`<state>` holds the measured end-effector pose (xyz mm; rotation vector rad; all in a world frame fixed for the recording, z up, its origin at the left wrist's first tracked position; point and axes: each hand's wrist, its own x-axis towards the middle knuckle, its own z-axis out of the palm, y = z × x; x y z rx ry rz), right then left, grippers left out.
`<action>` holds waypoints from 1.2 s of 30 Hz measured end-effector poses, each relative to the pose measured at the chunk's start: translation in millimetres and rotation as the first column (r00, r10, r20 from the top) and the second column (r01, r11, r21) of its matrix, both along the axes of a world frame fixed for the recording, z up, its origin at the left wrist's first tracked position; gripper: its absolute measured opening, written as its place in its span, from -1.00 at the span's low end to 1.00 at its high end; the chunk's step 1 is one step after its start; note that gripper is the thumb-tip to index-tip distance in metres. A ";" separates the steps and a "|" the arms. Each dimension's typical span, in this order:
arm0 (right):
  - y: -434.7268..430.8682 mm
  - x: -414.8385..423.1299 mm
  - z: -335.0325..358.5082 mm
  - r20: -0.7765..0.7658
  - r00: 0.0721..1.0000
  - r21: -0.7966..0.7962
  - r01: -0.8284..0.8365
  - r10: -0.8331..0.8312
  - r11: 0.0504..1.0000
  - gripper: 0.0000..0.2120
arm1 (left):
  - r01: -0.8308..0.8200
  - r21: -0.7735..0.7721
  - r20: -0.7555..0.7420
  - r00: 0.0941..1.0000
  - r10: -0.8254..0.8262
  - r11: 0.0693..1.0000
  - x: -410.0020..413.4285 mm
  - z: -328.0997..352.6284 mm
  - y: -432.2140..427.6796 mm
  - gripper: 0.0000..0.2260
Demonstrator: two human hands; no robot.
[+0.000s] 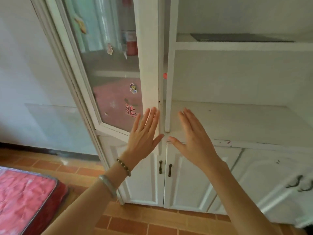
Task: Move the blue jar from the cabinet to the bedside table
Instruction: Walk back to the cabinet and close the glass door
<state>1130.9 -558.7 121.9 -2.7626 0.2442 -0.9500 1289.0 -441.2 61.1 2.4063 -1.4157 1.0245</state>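
Observation:
Both my hands are raised in front of a white cabinet (150, 65). My left hand (144, 134) is flat with fingers spread, just before the frame of the glass door (111, 73). My right hand (194, 138) is also flat and empty, in front of the open shelf section (237, 116). Neither hand touches anything that I can tell. No blue jar shows; behind the glass I only make out a red container (132, 45) and blurred reflections.
Stickers dot the glass door. A dark flat object (240, 37) lies on the upper open shelf. Lower doors with dark handles (165, 168) are closed. A red mattress corner (27, 197) sits at lower left on the orange tiled floor (135, 223).

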 end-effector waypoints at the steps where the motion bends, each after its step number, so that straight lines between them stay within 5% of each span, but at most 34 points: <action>1: -5.8 2.0 1.0 -0.001 1.000 -0.001 0.010 -0.010 1.000 -0.28 | -0.004 0.008 -0.003 1.000 0.004 1.000 5.0 0.4 -9.6 -0.36; 36: -98.5 74.3 -12.6 -0.080 0.994 -0.022 0.069 -0.071 0.997 -0.27 | -0.195 0.037 0.055 0.980 0.193 0.980 69.4 -3.8 -107.7 -0.03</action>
